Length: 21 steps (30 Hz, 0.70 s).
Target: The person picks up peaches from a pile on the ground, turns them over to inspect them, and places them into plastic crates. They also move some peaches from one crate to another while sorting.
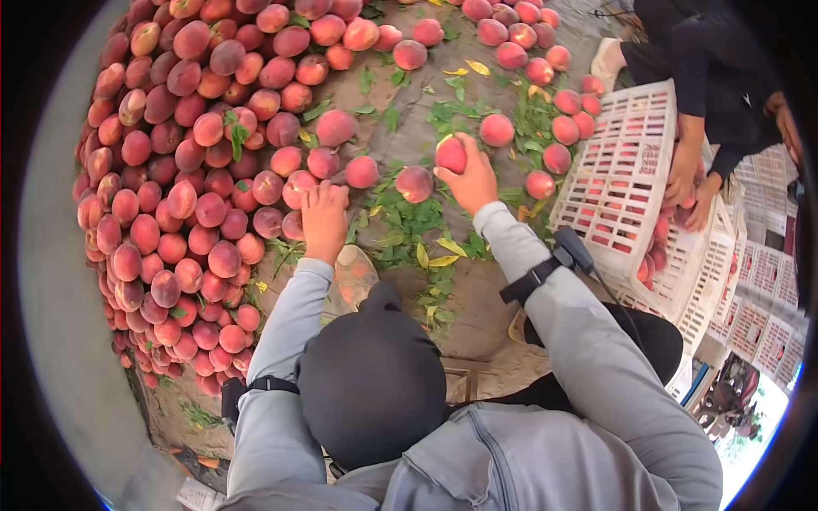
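A red peach (452,155) with a yellowish patch on its rim is gripped in my right hand (474,180), held over the leaf-strewn ground sheet. Beside it a loose peach (415,184) lies on scattered green leaves. My left hand (325,223) is palm down at the edge of the big peach pile (183,204), fingers apart and bent downward. Its fingertips are right at a peach (297,191) of the pile. Another single peach (361,172) sits just beyond those fingers.
At the right, a white plastic crate (615,170) stands tilted with peaches inside. A co-worker's hands (688,183) reach into it. More loose peaches (511,55) lie at the back, and stacked white crates (754,294) stand at far right. Below my hands is my dark-covered knee (371,387).
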Each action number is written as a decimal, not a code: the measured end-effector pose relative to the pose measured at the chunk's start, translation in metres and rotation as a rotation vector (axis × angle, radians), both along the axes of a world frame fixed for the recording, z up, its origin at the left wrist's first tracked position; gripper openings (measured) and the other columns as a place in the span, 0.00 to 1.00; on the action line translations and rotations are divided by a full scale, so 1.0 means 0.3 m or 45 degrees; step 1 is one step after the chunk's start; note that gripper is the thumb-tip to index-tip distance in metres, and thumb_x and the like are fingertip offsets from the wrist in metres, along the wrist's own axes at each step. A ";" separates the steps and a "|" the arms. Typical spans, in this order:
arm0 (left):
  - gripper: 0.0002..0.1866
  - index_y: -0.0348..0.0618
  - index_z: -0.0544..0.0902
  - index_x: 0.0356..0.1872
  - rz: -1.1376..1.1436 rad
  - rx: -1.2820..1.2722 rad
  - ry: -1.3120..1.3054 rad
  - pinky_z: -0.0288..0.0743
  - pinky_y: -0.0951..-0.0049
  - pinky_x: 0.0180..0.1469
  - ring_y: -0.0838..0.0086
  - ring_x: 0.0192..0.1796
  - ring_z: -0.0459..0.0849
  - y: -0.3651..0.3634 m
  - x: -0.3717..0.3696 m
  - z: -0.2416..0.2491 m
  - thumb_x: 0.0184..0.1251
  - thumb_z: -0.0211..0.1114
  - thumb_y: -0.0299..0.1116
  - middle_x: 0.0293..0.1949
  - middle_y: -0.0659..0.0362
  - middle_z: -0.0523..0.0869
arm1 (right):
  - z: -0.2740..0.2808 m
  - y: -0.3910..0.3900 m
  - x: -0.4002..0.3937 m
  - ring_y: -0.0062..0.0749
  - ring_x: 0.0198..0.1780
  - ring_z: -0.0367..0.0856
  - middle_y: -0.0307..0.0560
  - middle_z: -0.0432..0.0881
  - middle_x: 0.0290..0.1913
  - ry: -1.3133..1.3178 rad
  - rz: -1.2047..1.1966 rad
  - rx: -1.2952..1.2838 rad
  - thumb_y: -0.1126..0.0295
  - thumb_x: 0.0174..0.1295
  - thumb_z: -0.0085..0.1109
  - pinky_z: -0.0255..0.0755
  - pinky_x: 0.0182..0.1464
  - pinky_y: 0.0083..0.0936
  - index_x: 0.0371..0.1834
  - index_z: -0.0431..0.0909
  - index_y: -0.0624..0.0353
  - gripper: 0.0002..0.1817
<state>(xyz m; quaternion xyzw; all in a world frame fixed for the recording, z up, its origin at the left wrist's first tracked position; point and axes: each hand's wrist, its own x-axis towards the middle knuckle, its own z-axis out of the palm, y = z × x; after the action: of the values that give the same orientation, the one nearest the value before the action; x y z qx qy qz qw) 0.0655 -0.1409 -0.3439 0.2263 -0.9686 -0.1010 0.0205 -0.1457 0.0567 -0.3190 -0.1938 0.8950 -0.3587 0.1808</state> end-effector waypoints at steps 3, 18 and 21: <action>0.23 0.49 0.78 0.53 -0.054 -0.072 0.100 0.59 0.53 0.69 0.54 0.61 0.70 0.007 0.023 0.003 0.52 0.65 0.28 0.57 0.51 0.75 | -0.021 -0.132 -0.047 0.60 0.51 0.78 0.62 0.76 0.52 0.018 0.298 0.235 0.55 0.51 0.69 0.72 0.57 0.44 0.67 0.67 0.43 0.37; 0.33 0.44 0.71 0.61 0.572 0.191 -0.058 0.73 0.55 0.53 0.52 0.49 0.78 -0.134 0.021 0.080 0.49 0.70 0.29 0.54 0.50 0.72 | -0.132 -0.711 0.056 0.51 0.56 0.75 0.53 0.74 0.55 0.604 1.006 0.296 0.64 0.53 0.68 0.73 0.55 0.45 0.60 0.73 0.40 0.28; 0.29 0.45 0.68 0.63 0.531 -0.104 -0.225 0.78 0.60 0.45 0.54 0.46 0.80 -0.128 -0.009 -0.007 0.58 0.63 0.29 0.54 0.51 0.72 | -0.098 -0.664 0.019 0.54 0.54 0.77 0.58 0.74 0.54 0.323 0.892 0.268 0.66 0.48 0.71 0.74 0.55 0.45 0.63 0.70 0.40 0.35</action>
<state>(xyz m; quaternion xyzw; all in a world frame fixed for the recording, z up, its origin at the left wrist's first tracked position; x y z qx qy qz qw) 0.0629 -0.1794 -0.3460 0.4285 -0.9022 -0.0352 -0.0347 -0.1400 -0.1425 -0.3485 -0.5109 0.8219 -0.1547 0.1991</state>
